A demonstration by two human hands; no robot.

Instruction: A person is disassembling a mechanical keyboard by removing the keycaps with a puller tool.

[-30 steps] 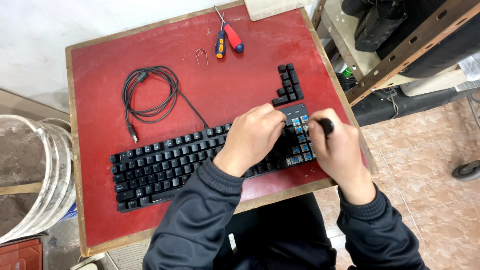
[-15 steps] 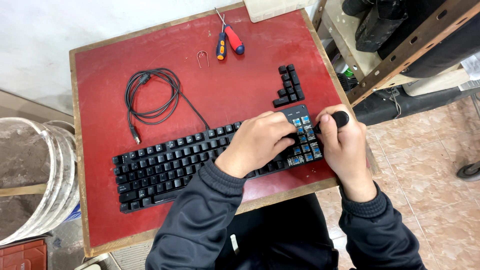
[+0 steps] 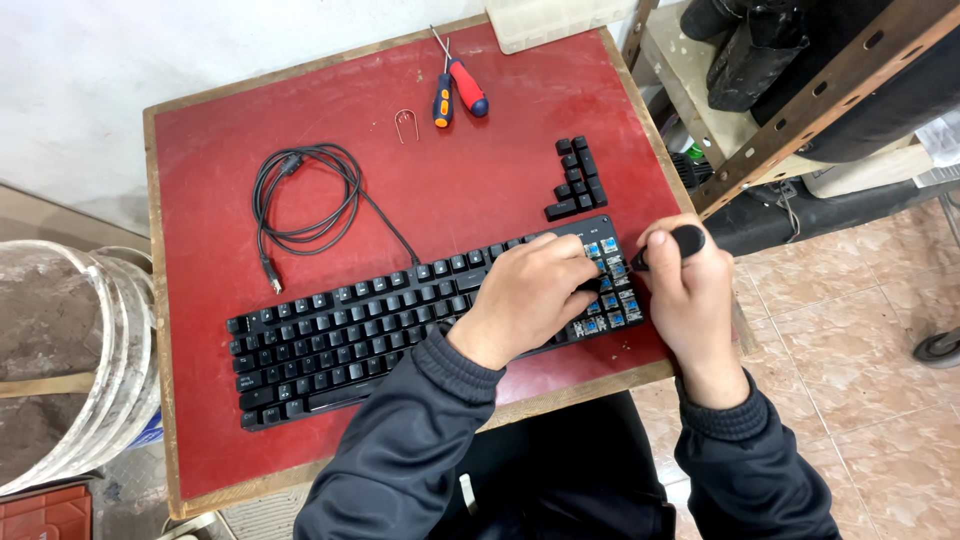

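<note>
left hand (image 3: 535, 295) pinches a keycap on keyboard (image 3: 400, 325) at table's 4 o'clock; right hand (image 3: 690, 290) fist clamps black-handled tool (image 3: 672, 245). keycap-removal step; next needs straight upward pull. pulled keycaps (image 3: 577, 180) at 1 o'clock.

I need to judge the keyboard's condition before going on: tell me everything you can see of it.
The keyboard is black, looks like plastic, and lies flat and slanted across the red table. Its right end has caps off, baring blue switches. The left hand rests on it; the right hand holds a black-handled tool at that end. Its black cable lies coiled behind.
</note>
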